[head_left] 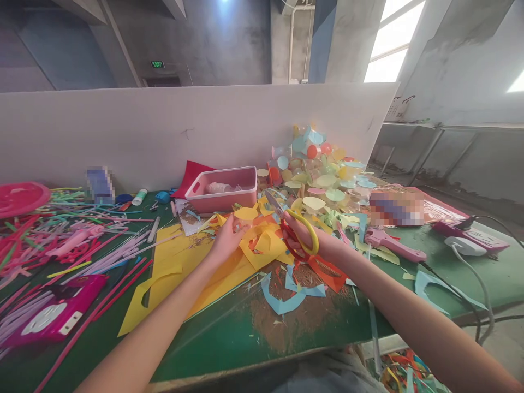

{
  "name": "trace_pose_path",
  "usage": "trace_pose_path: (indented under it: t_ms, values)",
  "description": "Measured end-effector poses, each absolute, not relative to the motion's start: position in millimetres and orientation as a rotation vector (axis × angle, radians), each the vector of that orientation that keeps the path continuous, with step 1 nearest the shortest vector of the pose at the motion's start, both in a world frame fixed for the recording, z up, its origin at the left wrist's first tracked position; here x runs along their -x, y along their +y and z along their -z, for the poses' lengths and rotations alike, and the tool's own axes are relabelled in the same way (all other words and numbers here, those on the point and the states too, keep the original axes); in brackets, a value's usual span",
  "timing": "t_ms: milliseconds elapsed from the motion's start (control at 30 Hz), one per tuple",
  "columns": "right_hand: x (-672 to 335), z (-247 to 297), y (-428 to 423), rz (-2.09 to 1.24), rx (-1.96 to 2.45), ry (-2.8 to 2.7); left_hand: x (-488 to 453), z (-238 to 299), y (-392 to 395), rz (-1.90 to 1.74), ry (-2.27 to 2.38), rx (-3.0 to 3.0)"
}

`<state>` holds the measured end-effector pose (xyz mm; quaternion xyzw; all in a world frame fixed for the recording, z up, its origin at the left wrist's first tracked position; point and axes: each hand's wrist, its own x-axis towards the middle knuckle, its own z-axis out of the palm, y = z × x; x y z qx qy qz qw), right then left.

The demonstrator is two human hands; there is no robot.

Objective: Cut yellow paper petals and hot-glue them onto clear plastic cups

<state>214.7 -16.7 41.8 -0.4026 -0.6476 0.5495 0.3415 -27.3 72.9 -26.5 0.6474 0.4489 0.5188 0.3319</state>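
My right hand (305, 237) is closed around the handles of a pair of yellow-and-red scissors (301, 232), whose blades point up and left toward the pink tray. My left hand (227, 236) pinches the edge of a yellow paper piece (262, 244) just left of the scissors. Under both hands lie large yellow paper sheets (176, 273), orange scraps (327, 270) and blue offcuts (282, 300) on the green table (229, 338).
A pink tray (223, 191) stands behind the hands. A heap of coloured paper discs and cups (323, 174) sits at back right. Coloured straws (61, 234) and a pink power strip (57, 314) lie left. A pink glue gun (393, 245), cables and another strip (475, 234) lie right. A white board (164, 131) walls the back.
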Motion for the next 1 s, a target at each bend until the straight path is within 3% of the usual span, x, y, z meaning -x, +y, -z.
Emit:
trace_pose_path:
  t_ms: [500,833,1000]
  values:
    - [-211,-38,-14,-1.387,1.078,-1.741,23,9,59,-1.394,1.171,-1.690]
    - [-213,-35,-7,-1.456,1.136,-1.572,12,-72,45,-1.613,1.205,-1.994]
    - [-212,-32,-1,-1.475,1.187,-1.554,-40,-114,67,-1.437,1.255,-2.362]
